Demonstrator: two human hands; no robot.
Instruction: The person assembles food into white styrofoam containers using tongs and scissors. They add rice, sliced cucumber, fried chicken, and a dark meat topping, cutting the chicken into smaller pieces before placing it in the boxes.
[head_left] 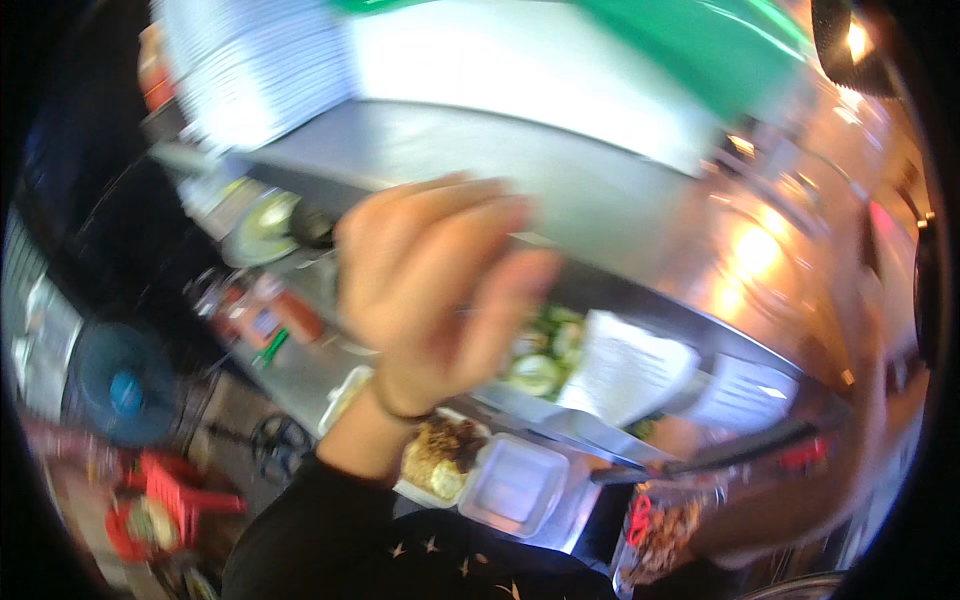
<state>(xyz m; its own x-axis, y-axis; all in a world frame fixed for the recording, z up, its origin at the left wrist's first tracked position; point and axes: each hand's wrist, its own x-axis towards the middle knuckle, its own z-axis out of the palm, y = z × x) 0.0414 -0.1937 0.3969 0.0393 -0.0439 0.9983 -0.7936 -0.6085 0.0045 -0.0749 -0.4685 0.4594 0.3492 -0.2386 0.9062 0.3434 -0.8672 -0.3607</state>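
Note:
My left hand is raised over the steel counter, back toward me, fingers curled and the thumb a little apart from them. A pale sliver shows by the fingertips; what it is, if held, I cannot make out. Just beneath the wrist, an open foam box holds rice with dark topping and a pale piece that looks like egg. A clear plastic lid or tray lies beside it. My right hand, blurred, reaches over the shiny metal surface at the right; its fingers cannot be made out.
Sliced cucumber and white paper sit in a steel trough. A black handle crosses near a bin of brown food pieces. Stacked white boxes stand far left, sauce bottles nearer. A fan and red stool are left.

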